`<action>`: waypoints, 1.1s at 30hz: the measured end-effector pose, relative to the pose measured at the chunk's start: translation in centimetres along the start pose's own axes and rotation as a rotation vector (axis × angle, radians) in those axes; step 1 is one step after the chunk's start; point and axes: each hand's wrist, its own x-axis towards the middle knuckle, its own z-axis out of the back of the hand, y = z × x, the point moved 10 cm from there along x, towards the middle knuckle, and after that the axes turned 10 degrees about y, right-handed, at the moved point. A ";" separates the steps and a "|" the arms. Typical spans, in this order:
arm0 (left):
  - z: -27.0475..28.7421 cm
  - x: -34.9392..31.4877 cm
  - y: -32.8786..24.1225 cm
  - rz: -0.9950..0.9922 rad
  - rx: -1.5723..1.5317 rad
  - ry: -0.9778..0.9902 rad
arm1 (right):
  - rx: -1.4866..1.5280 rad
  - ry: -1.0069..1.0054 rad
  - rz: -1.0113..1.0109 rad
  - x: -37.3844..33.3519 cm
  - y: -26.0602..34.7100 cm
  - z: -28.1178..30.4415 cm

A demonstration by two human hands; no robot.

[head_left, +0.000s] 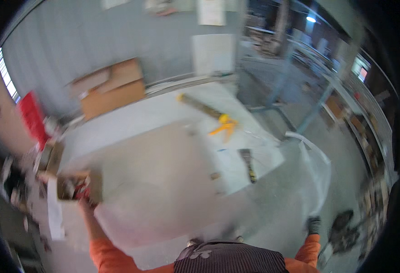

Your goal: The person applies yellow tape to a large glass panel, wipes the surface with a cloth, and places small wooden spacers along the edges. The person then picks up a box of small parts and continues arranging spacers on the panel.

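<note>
A large see-through plastic sheet (pixel 163 195) spreads in front of me, blurred and covering much of the table's middle. Its near left corner meets my left hand (pixel 87 204), whose fingers look closed on it beside a small open cardboard box (pixel 97 186) with red and white items inside. My right hand (pixel 314 224), in a dark striped glove, is low at the right, closed on the sheet's other end, where the film bends up in a pale curl (pixel 318 168). A caulking gun (pixel 204 110) with a yellow handle lies on the table. Nearer lies a black-and-yellow hand tool (pixel 248 165).
A white-covered table (pixel 263 150) stands against a grey wall, with a larger cardboard box (pixel 113 93) at the back left. Something red (pixel 33 118) stands at the far left. On the right are a metal rack (pixel 345 98) and dark items on the floor (pixel 344 230).
</note>
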 end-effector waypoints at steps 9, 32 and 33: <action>-18.8 -22.7 2.1 -0.278 0.179 0.258 | 0.646 0.192 0.158 -5.1 10.3 -3.2; -79.1 -64.3 45.4 0.185 1.009 1.513 | 1.744 -0.430 -1.024 -22.7 -17.0 -20.9; -80.7 -66.5 47.6 0.199 1.059 1.558 | 1.757 -0.500 -1.071 -23.6 -16.8 -21.3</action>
